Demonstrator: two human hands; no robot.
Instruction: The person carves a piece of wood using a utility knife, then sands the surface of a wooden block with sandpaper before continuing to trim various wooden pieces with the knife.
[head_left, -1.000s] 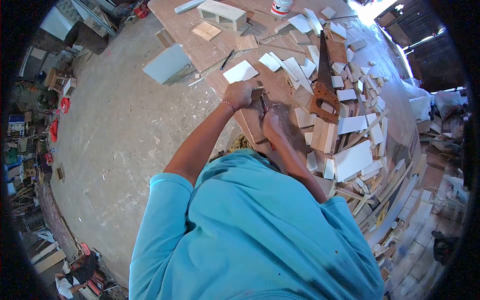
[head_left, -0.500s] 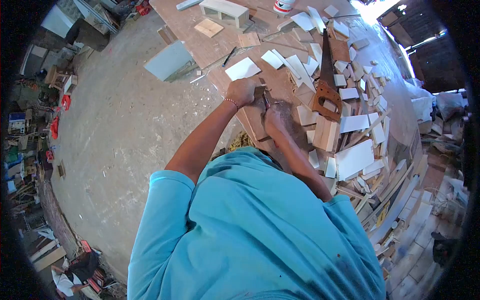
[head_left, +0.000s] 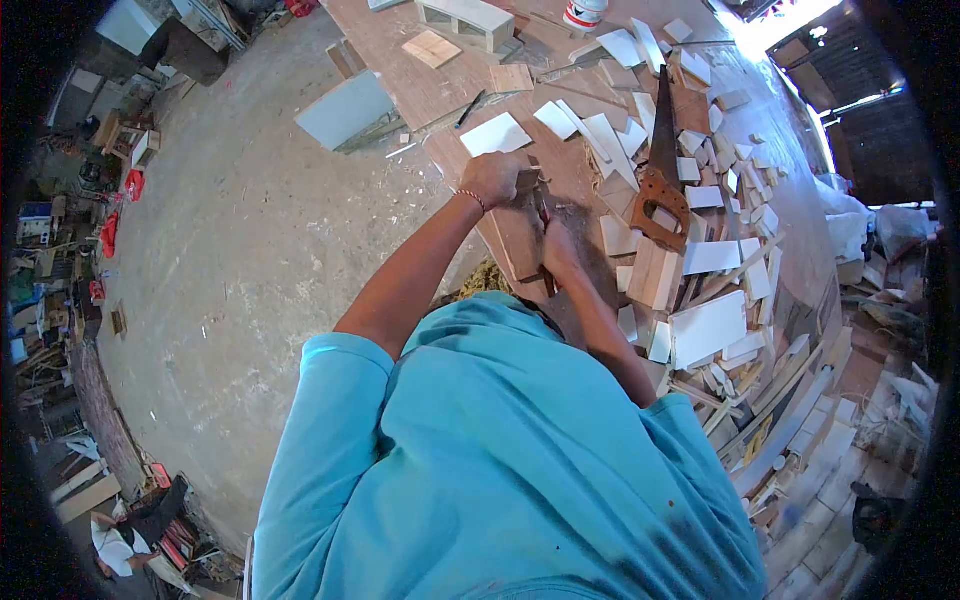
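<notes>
My left hand [head_left: 490, 179] is closed around a small brown wood piece [head_left: 530, 180] at the near edge of the workbench. In my right hand [head_left: 561, 247], just below it, is a slim tool with a reddish handle [head_left: 547, 284]; its dark metal end [head_left: 543, 202] points up to the wood piece. The exact kind of tool I cannot tell. Under both hands lies a flat brown board [head_left: 515, 243]. A white-faced panel [head_left: 496, 134] rests just beyond my left hand. To the right of my right hand lies a handsaw [head_left: 662, 195] with a wooden handle.
Offcuts [head_left: 708, 318] and wood blocks [head_left: 655, 270] crowd the right side. Farther back on the workbench [head_left: 390, 38] are a small wooden frame [head_left: 468, 20], a dark pen-like stick [head_left: 470, 109] and a white tub [head_left: 584, 14]. A pale panel [head_left: 345, 110] leans beside the bench.
The view has shifted slightly. My right hand and the tool have turned a little, and more of the handle's rear end shows below the hand. My left hand keeps its hold.
</notes>
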